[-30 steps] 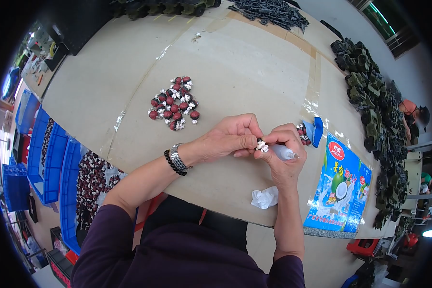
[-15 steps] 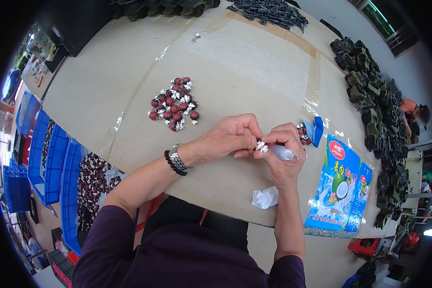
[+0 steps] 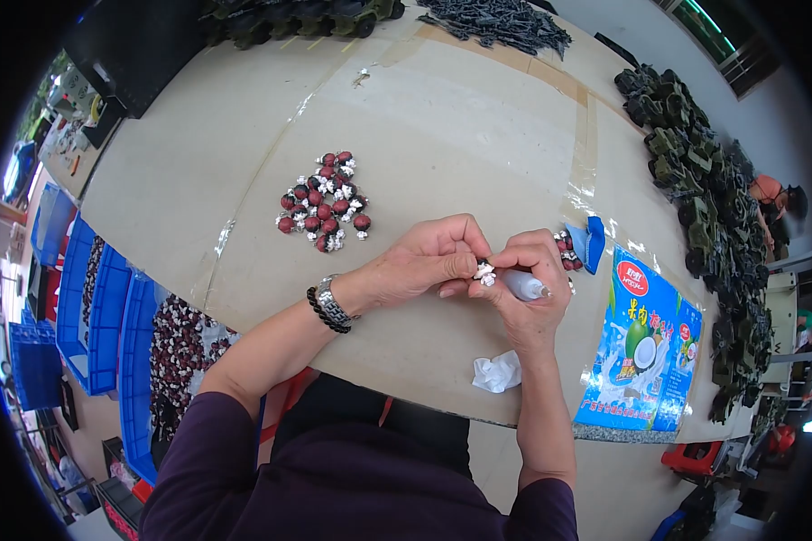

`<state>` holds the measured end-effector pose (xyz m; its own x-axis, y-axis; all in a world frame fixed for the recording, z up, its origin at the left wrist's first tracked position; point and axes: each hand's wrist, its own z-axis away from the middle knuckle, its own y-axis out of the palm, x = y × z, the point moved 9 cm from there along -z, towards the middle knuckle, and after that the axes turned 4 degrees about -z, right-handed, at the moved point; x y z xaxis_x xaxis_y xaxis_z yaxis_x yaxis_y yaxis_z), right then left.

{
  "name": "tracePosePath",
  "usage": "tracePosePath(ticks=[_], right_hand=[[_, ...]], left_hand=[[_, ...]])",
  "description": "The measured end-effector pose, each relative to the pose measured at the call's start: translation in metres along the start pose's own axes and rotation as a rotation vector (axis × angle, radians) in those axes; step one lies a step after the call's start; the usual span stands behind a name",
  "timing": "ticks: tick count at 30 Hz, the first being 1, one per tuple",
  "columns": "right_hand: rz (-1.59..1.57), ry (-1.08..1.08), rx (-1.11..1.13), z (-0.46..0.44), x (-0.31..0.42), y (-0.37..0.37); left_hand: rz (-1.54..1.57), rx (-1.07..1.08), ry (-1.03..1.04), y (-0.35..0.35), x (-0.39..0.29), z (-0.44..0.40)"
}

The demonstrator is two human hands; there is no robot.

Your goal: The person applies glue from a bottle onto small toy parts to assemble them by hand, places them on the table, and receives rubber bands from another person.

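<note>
My left hand [image 3: 435,256] pinches a small white-and-dark figure piece [image 3: 485,273] between thumb and fingertips. My right hand [image 3: 534,302] meets it from the other side, its thumb and forefinger at the same piece. Tucked in the right palm is a small translucent bottle [image 3: 524,285] with a pointed tip. A pile of similar pieces with dark red balls and white parts [image 3: 325,200] lies on the table to the left. Just beyond my right hand, more red balls [image 3: 567,251] sit by a blue container [image 3: 589,243]. The fingers partly hide the piece.
A crumpled white tissue [image 3: 497,371] lies near the table's front edge, left of a blue printed sheet [image 3: 639,347]. Green toy vehicles [image 3: 695,198] line the right side. Blue crates [image 3: 137,370] stand at the left, one holding many pieces. Another person [image 3: 771,207] is at far right.
The bottle in my right hand has tilted, its tip now pointing more toward me. Both hands stay together at the small piece. The view has shifted slightly.
</note>
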<state>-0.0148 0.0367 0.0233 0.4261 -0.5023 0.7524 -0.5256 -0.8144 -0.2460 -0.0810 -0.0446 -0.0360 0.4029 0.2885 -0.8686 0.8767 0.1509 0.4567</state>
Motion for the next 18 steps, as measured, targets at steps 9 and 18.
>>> tracePosePath(ticks=[9,18], right_hand=[[-0.036,-0.033,-0.043,0.0010,0.0016,-0.0001],[-0.094,0.023,-0.033,0.0042,-0.0039,0.0020]], left_hand=[[-0.051,-0.032,0.001,0.0001,-0.0006,-0.0008],[-0.073,-0.031,0.009,0.0012,-0.0001,-0.0021]])
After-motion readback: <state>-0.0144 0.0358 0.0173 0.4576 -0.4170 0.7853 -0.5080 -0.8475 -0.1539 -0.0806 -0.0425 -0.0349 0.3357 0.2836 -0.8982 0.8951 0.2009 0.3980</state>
